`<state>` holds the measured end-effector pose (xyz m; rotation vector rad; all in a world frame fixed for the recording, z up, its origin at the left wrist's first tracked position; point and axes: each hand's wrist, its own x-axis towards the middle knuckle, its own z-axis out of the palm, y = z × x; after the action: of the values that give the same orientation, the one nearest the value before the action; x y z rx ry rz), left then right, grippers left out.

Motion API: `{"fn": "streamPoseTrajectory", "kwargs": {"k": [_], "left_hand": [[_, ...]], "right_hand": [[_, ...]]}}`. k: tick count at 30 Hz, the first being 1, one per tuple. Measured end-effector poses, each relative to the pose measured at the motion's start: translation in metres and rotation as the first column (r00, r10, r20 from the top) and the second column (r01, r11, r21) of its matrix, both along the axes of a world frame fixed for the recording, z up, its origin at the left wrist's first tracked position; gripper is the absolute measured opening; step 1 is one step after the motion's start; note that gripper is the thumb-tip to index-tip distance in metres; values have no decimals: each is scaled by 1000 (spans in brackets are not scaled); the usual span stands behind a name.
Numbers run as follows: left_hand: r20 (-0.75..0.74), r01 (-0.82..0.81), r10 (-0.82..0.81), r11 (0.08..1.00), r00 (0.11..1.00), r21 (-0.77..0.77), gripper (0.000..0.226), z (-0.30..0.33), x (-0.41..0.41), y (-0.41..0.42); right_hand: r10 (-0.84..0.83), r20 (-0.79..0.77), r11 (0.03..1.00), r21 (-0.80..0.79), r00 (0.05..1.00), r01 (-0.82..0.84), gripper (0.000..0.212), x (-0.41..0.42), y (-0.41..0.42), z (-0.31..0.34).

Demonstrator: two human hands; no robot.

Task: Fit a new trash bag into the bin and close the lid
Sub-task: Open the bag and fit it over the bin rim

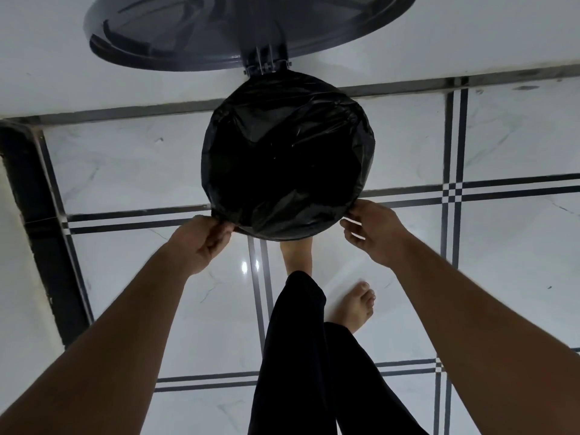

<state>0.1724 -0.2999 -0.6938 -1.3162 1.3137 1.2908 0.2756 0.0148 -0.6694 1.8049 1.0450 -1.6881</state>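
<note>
From the head camera, the trash bag (288, 158) already lay draped over the bin's mouth, black plastic folded down over the rim all round. At the bag's near-left edge the left hand (201, 243) was pinched shut on plastic; at its near-right edge the right hand (372, 232) was half curled, fingertips at the film — grip unclear. Beyond the bag the lid (226, 29) stood up on its hinge — closing it looked like what remained.

Black bag (287, 158), white black-lined tiles (125, 164)

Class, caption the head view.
Both hands, left hand and right hand, tuck black trash bag over bin; lid open.
</note>
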Motion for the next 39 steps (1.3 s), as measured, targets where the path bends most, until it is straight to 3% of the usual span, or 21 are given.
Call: {"fn": "streamPoseTrajectory", "kwargs": {"k": [5, 8, 10, 12, 14, 16, 20, 23, 29, 32, 35, 37, 39], "left_hand": [[-134, -174, 183, 982, 974, 76, 25, 2, -18, 4], [-136, -128, 134, 991, 982, 47, 29, 6, -25, 9], [-115, 4, -12, 998, 993, -64, 25, 13, -26, 13], [-122, 134, -164, 966, 979, -222, 26, 18, -26, 17], [-227, 109, -226, 893, 947, -436, 32, 24, -24, 25], [-388, 34, -352, 777, 852, -629, 39, 34, -23, 39], [-586, 136, -631, 731, 508, -669, 33, 49, -34, 72], [-550, 321, -755, 652, 356, -687, 40, 43, -53, 84], [-358, 493, -796, 589, 488, -640, 63, 27, -100, 93], [-331, 486, -788, 591, 520, -644, 55, 26, -118, 92], [-497, 348, -748, 652, 440, -673, 29, 33, -119, 94], [-590, 342, -727, 686, 350, -642, 22, 38, -114, 98], [-594, 394, -752, 657, 285, -643, 25, 38, -111, 103]], "right_hand": [[-88, -82, 995, 28, 993, 91, 21, -19, 5, 6], [-111, -96, 991, 67, 989, 118, 26, -31, 13, 13], [-110, -55, 982, 147, 992, 117, 28, -36, 15, 18], [-25, -19, 937, 347, 1000, 30, 28, -39, 14, 23], [129, -45, 784, 617, 991, -74, 20, -44, 9, 31], [266, -132, 652, 754, 955, -78, 18, -52, 4, 38], [573, -208, 605, 760, 793, -237, 38, -80, -11, 38], [638, -202, 608, 724, 743, -326, 41, -96, -16, 28], [630, -41, 675, 522, 776, -521, 65, -120, 7, 8], [656, 35, 599, 585, 754, -547, 61, -130, 14, 11], [689, -53, 469, 793, 723, -389, 41, -135, 8, 21], [773, -87, 399, 837, 628, -375, 34, -139, 2, 26], [851, -54, 324, 838, 523, -440, 35, -144, -5, 27]]}}
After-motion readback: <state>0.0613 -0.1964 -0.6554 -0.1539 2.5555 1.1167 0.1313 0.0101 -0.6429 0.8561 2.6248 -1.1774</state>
